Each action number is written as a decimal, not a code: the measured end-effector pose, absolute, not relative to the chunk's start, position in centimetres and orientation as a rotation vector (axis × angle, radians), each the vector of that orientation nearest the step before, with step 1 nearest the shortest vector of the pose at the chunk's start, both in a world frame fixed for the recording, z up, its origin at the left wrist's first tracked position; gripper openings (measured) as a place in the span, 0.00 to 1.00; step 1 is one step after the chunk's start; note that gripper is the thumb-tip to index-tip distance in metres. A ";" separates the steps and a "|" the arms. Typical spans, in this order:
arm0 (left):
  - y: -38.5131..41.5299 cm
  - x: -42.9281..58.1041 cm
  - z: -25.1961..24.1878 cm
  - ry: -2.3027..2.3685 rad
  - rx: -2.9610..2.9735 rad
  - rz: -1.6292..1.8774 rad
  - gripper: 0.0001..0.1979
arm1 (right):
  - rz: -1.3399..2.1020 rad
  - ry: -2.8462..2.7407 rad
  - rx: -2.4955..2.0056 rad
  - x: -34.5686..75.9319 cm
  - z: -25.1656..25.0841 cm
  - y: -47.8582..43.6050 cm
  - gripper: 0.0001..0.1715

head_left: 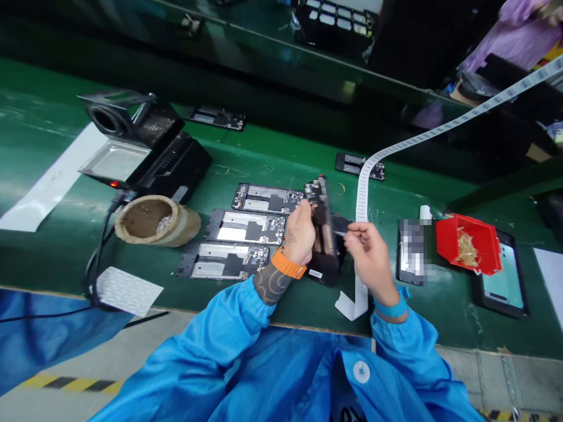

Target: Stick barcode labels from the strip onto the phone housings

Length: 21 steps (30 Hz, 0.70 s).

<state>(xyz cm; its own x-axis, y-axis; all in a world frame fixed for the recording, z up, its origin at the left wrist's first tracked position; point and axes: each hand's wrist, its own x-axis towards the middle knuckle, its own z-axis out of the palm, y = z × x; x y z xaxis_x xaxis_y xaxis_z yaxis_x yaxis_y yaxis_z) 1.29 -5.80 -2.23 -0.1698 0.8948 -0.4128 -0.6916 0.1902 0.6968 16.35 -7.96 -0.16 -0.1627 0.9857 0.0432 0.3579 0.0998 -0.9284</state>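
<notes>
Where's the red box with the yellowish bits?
In the head view, the red box is at the right side of the green table, right of the right hand, partly hiding a dark-framed pale panel.

My left hand (300, 234) grips a dark phone frame (324, 220), tilted up. My right hand (370, 258) pinches a small pale piece (340, 234) beside it, near a long label strip (362, 196). Three more frames (251, 227) lie to my left, by a cardboard tube (187, 225); a red bin (489, 249) sits to my right.
</notes>
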 end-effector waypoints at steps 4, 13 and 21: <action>-6.0 2.4 -2.0 1.048 0.364 1.481 0.12 | 1.268 -1.486 -1.197 16.9 -0.7 -6.2 0.27; -6.4 1.4 -1.0 0.470 0.181 0.974 0.25 | 1.452 -1.374 -1.287 17.7 -1.5 -5.9 0.33; -7.0 1.4 -1.0 0.530 0.190 0.956 0.24 | 1.375 -1.533 -1.444 18.5 -1.2 -5.7 0.20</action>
<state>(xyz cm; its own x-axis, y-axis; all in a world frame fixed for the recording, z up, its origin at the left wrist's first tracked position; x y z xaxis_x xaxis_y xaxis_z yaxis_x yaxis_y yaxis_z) 1.39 -7.02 -0.99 0.4612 0.8169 -0.3463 -0.7262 0.5718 0.3817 18.48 -5.72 -1.19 -0.2131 0.9541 -0.2103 0.3124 -0.1374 -0.9399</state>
